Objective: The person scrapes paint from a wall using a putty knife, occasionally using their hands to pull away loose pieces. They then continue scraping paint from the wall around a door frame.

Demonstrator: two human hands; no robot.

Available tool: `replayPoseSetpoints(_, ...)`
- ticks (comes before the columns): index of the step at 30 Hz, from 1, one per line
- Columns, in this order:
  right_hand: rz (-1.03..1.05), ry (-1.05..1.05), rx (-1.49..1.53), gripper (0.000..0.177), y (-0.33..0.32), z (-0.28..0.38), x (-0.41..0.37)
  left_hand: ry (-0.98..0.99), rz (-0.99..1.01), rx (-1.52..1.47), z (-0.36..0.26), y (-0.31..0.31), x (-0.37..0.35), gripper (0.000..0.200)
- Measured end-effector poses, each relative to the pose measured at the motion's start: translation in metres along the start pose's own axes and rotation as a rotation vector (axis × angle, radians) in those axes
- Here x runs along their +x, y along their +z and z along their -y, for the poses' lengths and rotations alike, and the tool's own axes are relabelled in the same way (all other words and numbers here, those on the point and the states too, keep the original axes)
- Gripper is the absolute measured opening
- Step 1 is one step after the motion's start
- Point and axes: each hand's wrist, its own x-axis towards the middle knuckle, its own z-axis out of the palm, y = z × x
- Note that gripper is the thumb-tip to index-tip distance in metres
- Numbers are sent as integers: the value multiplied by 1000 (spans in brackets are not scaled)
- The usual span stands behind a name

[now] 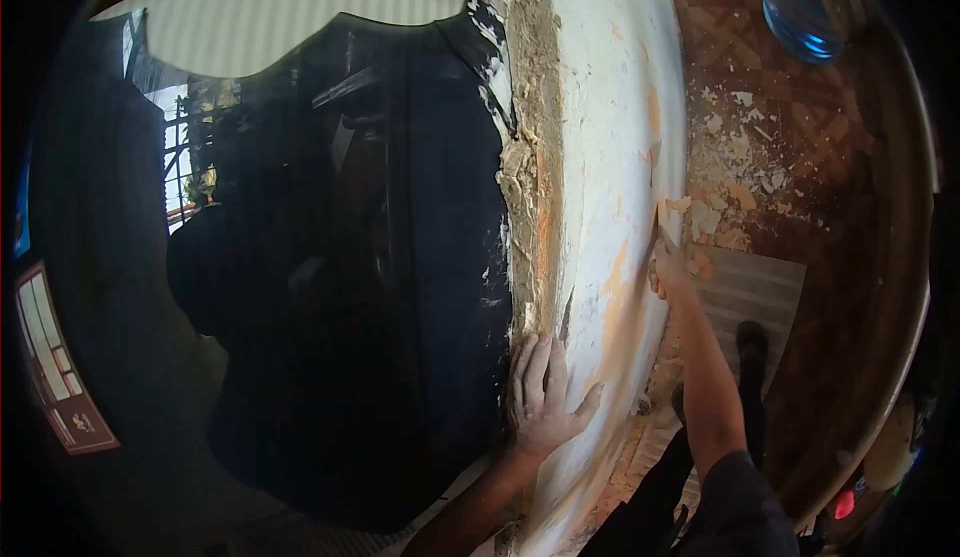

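Note:
My left hand (545, 397) lies flat with spread fingers on the rough bare edge (530, 227) between the dark glass and the wall. Its fingers are dusted with pale powder. Further along the white wall (610, 137), my right hand (665, 269) is closed around a scraper (659, 219), seen nearly edge-on against the wall surface. Most of its handle is hidden in my fist. A loose peach-coloured flake (678, 204) shows beside the blade. Orange-tan patches (615, 322) mark the wall where the white coat is gone.
Dark reflective glass (330, 257) fills the left side. Paint flakes (745, 157) litter the patterned brown floor, with a pale sheet (775, 282) near my feet. A blue water bottle (800, 17) stands at the upper right, near a curved brown edge (915, 287).

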Motion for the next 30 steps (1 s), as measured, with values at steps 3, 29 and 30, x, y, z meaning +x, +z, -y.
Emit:
replayPoseSetpoints(3,28,4,40,48,-23,-5,14,-16,-13,-26,-2,1,-2,68)
replayPoseSetpoints(29,-207,-322,-506,47,22,-75,-107,-12,0,-38,-1,-4,3,62)
replayPoseSetpoints(30,-236,-323,-534,48,19,-71,-80,-15,-1,-42,-1,-4,3,64)
